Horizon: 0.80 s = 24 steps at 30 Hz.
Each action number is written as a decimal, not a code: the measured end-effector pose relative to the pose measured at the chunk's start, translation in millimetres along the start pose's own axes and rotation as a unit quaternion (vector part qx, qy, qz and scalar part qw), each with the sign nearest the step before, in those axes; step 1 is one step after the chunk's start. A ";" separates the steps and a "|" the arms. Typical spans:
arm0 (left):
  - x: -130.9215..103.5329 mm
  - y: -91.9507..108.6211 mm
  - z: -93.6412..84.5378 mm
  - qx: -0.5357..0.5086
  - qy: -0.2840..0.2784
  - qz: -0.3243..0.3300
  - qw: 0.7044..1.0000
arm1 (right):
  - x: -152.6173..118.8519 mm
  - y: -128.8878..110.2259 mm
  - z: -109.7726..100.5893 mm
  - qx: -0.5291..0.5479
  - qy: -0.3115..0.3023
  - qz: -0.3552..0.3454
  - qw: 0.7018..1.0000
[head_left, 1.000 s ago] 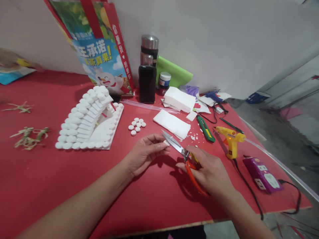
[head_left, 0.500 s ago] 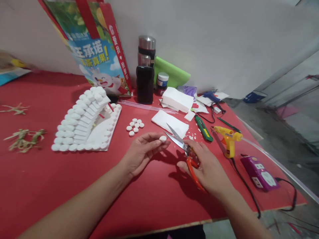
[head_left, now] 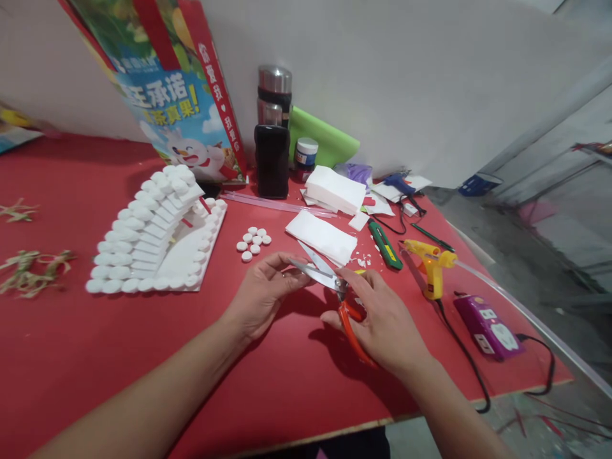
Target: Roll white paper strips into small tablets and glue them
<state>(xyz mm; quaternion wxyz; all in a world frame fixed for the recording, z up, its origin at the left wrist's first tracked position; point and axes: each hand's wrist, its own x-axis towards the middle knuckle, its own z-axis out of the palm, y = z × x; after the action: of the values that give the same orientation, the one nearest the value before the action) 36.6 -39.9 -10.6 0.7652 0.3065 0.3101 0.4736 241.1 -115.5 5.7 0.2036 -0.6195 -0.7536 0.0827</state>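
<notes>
My left hand point(head_left: 265, 293) pinches a small white disc, now mostly hidden behind the scissor blades. Orange-handled scissors point(head_left: 351, 331) are in my right hand point(head_left: 382, 319), their blades parted and reaching across my left fingertips. Several loose white discs point(head_left: 257, 240) lie on the red table point(head_left: 268, 395) beyond my left hand. Further left sits a white model point(head_left: 155, 236) with a curved stair and rows of white discs round its edge. Folded white paper point(head_left: 321, 237) lies just behind the blades, with small white scraps to its right.
A yellow glue gun point(head_left: 433, 264), a green cutter point(head_left: 385, 245) and a purple power socket point(head_left: 488, 326) are at the right. Behind stand a printed bag point(head_left: 176, 108), a phone point(head_left: 272, 161) and a flask point(head_left: 275, 89). Straw figures point(head_left: 36, 271) lie far left.
The scissors have moved left, so their blades now overlap my left fingertips and cover most of the disc. The whole view has shifted slightly.
</notes>
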 end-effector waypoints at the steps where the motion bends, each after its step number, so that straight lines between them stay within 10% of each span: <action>1: -0.3 -0.1 -0.2 0.008 0.003 0.000 1.000 | -0.3 0.1 0.6 -0.002 0.002 -0.001 1.000; 24: 0.3 -0.7 -0.1 0.053 0.008 0.017 0.998 | -7.1 6.4 5.1 0.000 0.041 -0.040 0.998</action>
<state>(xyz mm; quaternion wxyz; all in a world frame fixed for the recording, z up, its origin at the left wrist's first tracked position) 37.0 -39.8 -11.2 0.7375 0.3478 0.3355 0.4719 245.8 -120.3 -2.8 0.2375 -0.5918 -0.7687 0.0486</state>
